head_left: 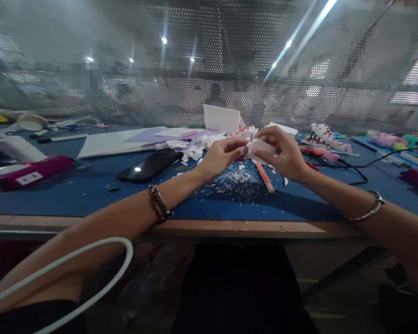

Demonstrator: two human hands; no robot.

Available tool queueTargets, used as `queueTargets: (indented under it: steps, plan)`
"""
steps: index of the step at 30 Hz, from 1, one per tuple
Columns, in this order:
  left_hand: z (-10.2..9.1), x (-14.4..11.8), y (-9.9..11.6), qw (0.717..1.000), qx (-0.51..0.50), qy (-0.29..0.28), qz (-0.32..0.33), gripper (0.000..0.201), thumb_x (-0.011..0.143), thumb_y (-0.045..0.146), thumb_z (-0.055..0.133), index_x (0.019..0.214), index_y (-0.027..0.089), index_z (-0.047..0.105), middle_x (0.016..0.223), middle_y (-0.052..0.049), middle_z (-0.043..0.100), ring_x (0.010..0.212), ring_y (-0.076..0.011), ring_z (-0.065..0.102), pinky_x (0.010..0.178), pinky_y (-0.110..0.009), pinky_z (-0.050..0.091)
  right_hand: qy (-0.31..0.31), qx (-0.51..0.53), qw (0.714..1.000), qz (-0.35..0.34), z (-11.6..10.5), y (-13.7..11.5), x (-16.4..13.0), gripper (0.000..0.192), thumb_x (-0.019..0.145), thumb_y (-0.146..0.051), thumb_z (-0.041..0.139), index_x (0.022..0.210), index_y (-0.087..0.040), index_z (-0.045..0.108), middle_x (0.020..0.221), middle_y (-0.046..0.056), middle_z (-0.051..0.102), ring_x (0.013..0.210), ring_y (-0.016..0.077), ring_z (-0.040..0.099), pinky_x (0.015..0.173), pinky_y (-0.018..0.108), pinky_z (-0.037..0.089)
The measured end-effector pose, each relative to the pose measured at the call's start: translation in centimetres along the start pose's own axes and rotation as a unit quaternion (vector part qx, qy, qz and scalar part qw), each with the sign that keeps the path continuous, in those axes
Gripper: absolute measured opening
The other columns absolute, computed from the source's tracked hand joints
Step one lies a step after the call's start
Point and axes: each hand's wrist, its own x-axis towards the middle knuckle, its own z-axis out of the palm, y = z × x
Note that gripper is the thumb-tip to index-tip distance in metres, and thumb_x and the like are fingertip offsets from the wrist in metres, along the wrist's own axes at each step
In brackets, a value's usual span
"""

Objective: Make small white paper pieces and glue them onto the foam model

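Observation:
My left hand (221, 157) pinches the left end of a small white piece (263, 147), which looks like paper or thin foam. On its right side my right hand (281, 150) grips the same piece between thumb and fingers. A short purple bit (252, 138) sticks up by the fingertips. Both hands are raised over the blue tabletop, just above an orange stick-like tool (265, 178), possibly a cutter. White shavings (241, 183) lie scattered below. My fingers hide part of the piece.
Left of my hands lies a black phone (151, 165), with a white board (118, 143) and crumpled scraps (195, 147) behind it. A magenta case (31, 171) sits far left. To the right are a pink glue gun (325, 153) with a black cord and red-dotted white pieces (323, 134).

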Motion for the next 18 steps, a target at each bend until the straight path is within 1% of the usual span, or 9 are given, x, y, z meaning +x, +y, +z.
queueTargets:
  steps: [3, 7, 12, 18]
  plan:
    - [-0.1, 0.1, -0.1, 1.000, -0.016, 0.010, -0.018, 0.030, 0.065, 0.033, 0.066, 0.089, 0.015, 0.065, 0.085, -0.003, 0.064, 0.073, -0.0111, 0.056, 0.066, -0.022, 0.048, -0.016, -0.070, 0.997, -0.032, -0.2, -0.2, 0.0, 0.015, 0.078, -0.026, 0.056, 0.091, -0.019, 0.057, 0.088, 0.000, 0.061, 0.078, 0.0110, 0.056, 0.070, 0.024, 0.042]
    - [-0.2, 0.2, -0.2, 0.999, -0.027, 0.002, -0.028, 0.028, 0.065, 0.031, 0.066, 0.088, 0.014, 0.065, 0.084, -0.003, 0.064, 0.075, -0.0111, 0.057, 0.066, -0.022, 0.048, -0.019, -0.107, 0.993, -0.048, -0.5, -0.3, 0.3, 0.013, 0.080, -0.023, 0.054, 0.089, -0.018, 0.062, 0.085, 0.001, 0.063, 0.076, 0.0106, 0.057, 0.070, 0.023, 0.043]
    - [-0.3, 0.2, -0.3, 0.999, -0.022, -0.006, -0.030, 0.026, 0.067, 0.030, 0.064, 0.089, 0.015, 0.065, 0.086, -0.003, 0.064, 0.078, -0.0118, 0.057, 0.066, -0.021, 0.048, -0.042, -0.158, 0.981, -0.100, -1.0, -0.6, 0.5, 0.014, 0.081, -0.021, 0.052, 0.092, -0.019, 0.061, 0.086, 0.001, 0.063, 0.077, 0.0104, 0.057, 0.070, 0.023, 0.043]
    - [-0.4, 0.3, -0.6, 0.999, -0.013, -0.008, -0.036, 0.026, 0.066, 0.031, 0.065, 0.088, 0.017, 0.065, 0.087, -0.003, 0.064, 0.078, -0.0125, 0.058, 0.068, -0.025, 0.048, -0.075, -0.240, 0.955, -0.157, -1.4, 0.1, 0.3, 0.019, 0.087, -0.023, 0.043, 0.099, -0.019, 0.057, 0.092, 0.003, 0.061, 0.085, 0.0126, 0.055, 0.075, 0.026, 0.044]
